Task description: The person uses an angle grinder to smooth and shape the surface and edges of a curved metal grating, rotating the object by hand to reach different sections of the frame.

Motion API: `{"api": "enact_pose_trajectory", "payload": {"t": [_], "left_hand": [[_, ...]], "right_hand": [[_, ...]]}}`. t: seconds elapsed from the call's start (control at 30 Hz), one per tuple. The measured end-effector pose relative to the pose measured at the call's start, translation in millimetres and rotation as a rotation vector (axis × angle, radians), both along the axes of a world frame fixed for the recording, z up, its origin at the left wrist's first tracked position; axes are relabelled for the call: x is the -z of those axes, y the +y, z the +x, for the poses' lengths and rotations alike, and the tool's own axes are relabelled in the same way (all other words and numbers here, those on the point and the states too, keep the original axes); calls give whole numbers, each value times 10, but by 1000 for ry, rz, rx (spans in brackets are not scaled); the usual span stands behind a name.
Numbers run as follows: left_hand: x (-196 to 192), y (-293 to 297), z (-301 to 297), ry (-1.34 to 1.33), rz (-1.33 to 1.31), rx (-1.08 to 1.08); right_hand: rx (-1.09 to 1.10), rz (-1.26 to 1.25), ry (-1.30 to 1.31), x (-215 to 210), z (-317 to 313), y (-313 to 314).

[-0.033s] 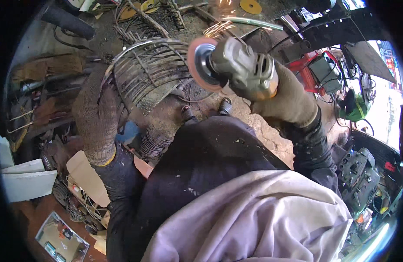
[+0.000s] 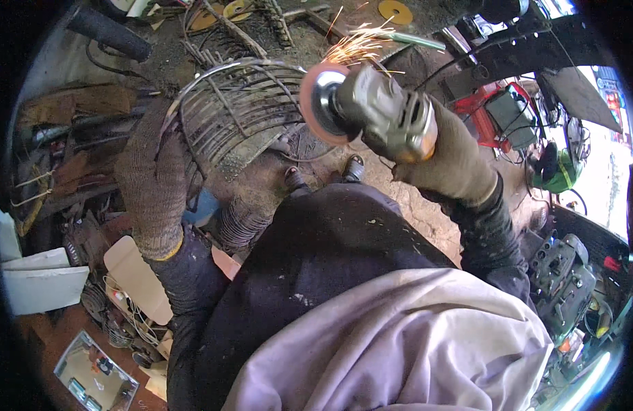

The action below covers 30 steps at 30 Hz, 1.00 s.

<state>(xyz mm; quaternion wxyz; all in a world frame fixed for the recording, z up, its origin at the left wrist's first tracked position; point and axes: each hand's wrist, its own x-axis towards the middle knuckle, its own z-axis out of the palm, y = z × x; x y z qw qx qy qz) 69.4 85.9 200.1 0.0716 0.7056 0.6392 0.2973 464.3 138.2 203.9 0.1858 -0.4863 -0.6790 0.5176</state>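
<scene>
In a brown knitted glove, my right hand point(image 2: 453, 154) is closed round the body of an angle grinder point(image 2: 388, 113). The grinder's reddish disc point(image 2: 315, 103) meets the right end of a curved metal grate point(image 2: 238, 113), and orange sparks point(image 2: 361, 44) spray up and away from there. The grate is made of bent bars with crosspieces and has a bright rim. My left hand point(image 2: 152, 181), gloved alike, grips the grate's left edge; its fingertips are partly hidden behind the rim.
Yellow discs point(image 2: 395, 11), a pale tube point(image 2: 416, 41) and rusty bars point(image 2: 234, 31) lie on the far floor. To the right are a red case point(image 2: 477, 113), a green helmet-like object point(image 2: 563, 171) and a grey machine point(image 2: 563, 274). White slabs point(image 2: 46, 288) and a coiled spring point(image 2: 241, 222) are at left.
The grinder and my right hand have shifted slightly right and nearer to me. The spark spray has grown denser and wider. My left hand keeps its place on the grate.
</scene>
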Motion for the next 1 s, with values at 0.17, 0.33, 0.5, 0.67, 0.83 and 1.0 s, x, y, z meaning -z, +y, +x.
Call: {"api": "enact_pose_trajectory", "payload": {"t": [0.17,0.33,0.5,0.67,0.83,1.0], "left_hand": [[-100,90,170,-37,10,20],[-101,114,192,123,95,64],[-149,129,310,15,47,-14],[-132,136,295,33,47,-13],[-148,152,339,53,121,52],[-94,95,247,59,104,8]], "right_hand": [[67,363,-358,56,-153,-254],[44,609,-464,257,-144,-332],[42,635,-512,283,-205,-285],[26,617,-536,283,-174,-300],[72,577,-448,159,-217,-255],[102,398,-429,23,-217,-67]]}}
